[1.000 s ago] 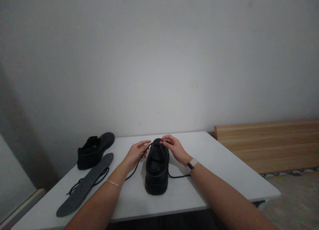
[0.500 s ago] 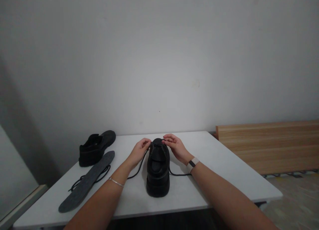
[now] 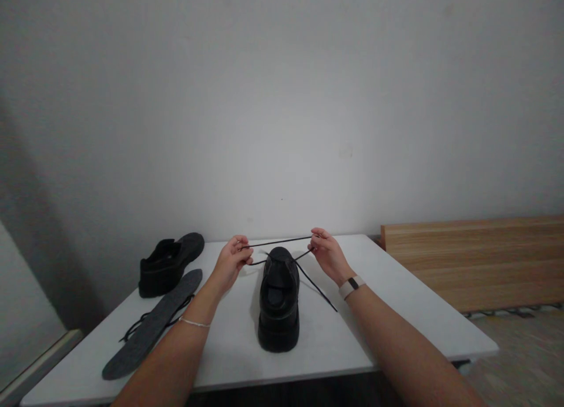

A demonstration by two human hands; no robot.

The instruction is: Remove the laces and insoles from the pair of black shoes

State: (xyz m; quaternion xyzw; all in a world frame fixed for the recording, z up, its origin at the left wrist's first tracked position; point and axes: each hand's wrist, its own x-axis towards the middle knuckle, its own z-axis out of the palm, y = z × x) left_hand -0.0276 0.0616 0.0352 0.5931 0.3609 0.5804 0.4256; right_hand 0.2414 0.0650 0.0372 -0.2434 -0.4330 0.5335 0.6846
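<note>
A black shoe point(image 3: 278, 301) stands on the white table point(image 3: 396, 313), heel toward me. Its black lace point(image 3: 277, 241) is stretched taut above the toe between both hands. My left hand point(image 3: 230, 259) pinches one strand to the left of the shoe. To the shoe's right, my right hand point(image 3: 325, 253) pinches the other strand, and a loose end of lace trails down to the table beside my wrist. Both hands are closed on the lace and raised a little above the shoe.
A second black shoe point(image 3: 170, 263) lies at the table's far left, with a grey insole point(image 3: 152, 325) and a loose black lace point(image 3: 136, 329) in front of it. A wooden bench or board point(image 3: 476, 260) runs along the wall at right.
Both hands have moved apart and upward from the shoe's toe, pulling the lace tight between them. The right strand that lay on the table now hangs from my right hand.
</note>
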